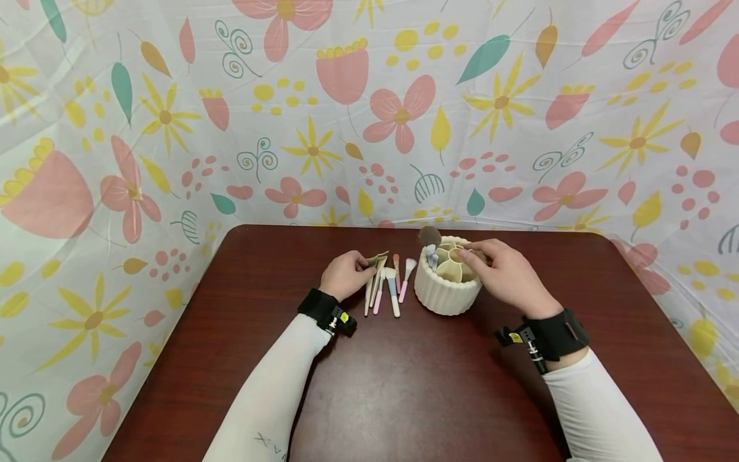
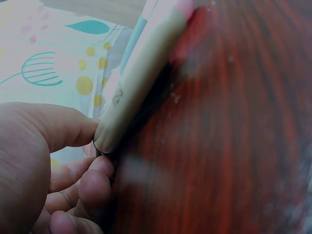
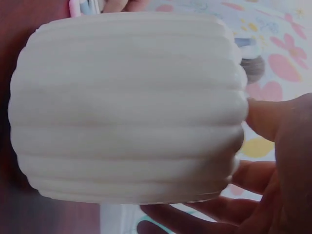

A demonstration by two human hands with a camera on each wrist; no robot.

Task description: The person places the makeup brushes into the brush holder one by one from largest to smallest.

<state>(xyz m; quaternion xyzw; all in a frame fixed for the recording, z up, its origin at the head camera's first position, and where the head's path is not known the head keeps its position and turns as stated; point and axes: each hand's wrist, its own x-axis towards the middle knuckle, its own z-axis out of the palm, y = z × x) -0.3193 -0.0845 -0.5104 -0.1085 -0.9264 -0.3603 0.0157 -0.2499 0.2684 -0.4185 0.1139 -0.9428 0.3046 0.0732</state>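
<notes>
My left hand (image 1: 348,274) pinches the end of a beige-handled makeup brush (image 2: 141,83) between thumb and fingertips, low over the table. Several makeup brushes (image 1: 391,282) with pink, blue and pale handles lie side by side, just right of that hand. Further right stands a cream ribbed brush holder (image 1: 447,295), upright, its inside split into compartments. My right hand (image 1: 510,276) grips the holder's right rim, and the right wrist view shows its fingers wrapped along the rim and side. A large fluffy grey-brown brush (image 1: 430,236) and a smaller brush (image 1: 432,255) stand in the holder's left compartments.
The dark red-brown table (image 1: 404,385) extends around the holder and loose brushes. Its far edge runs close behind them. A floral-print cloth (image 1: 369,115) hangs behind the table and along its left side.
</notes>
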